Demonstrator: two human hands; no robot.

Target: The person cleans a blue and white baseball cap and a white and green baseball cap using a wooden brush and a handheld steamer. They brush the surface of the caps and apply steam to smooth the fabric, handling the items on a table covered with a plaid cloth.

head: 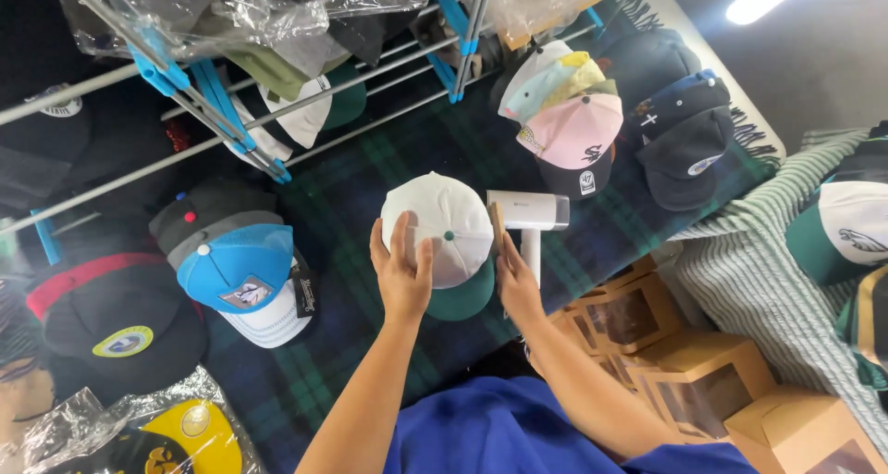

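Over plaid cloth, left hand cups a domed white cap (green brim); right hand clamps a steamer.

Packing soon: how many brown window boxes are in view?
4 at least: a near box at the bottom right, a middle box, a far box, and a small box beside it; others may be hidden.

Both hands, left and right, around a white cap (green brim), white handheld steamer alongside.

Bright blue short-sleeved shirt; forearms bare; no rings or watch visible.
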